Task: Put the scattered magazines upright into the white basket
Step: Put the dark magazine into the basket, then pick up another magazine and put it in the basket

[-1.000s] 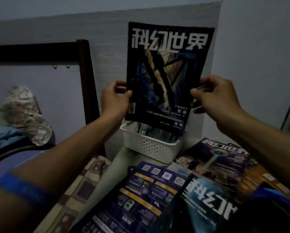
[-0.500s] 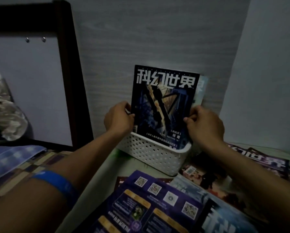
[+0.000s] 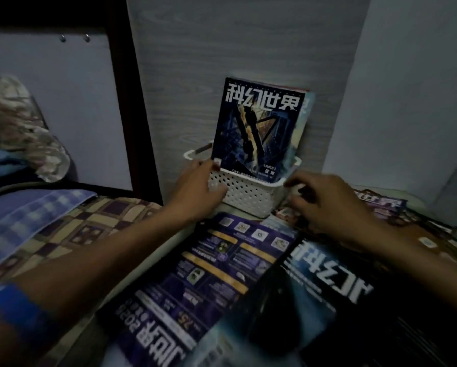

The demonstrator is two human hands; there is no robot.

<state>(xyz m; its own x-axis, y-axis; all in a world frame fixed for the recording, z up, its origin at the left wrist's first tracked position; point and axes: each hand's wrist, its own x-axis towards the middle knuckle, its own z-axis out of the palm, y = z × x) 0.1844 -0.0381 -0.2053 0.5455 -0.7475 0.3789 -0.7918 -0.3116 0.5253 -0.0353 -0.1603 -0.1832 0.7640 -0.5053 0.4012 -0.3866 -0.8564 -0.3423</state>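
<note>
Dark blue magazine standing upright in white basket at the wall, other magazines behind it. Left hand against basket's left end, fingers straight, thumb at the cover's lower corner. Right hand just right of basket, fingers loosely curled, holding nothing. More magazines flat on the bench.

white basket: looked like matt moulded plastic, walls pierced with rows of small holes. upright magazine in it: paper, cover smooth with a slight sheen. magazines lying flat on the table: glossy printed paper, catching faint light. wall panel behind: pale wood grain, matt. bed frame: dark wood, smooth, two small metal screws in its board. bedspread: soft checked cloth, matt.
</note>
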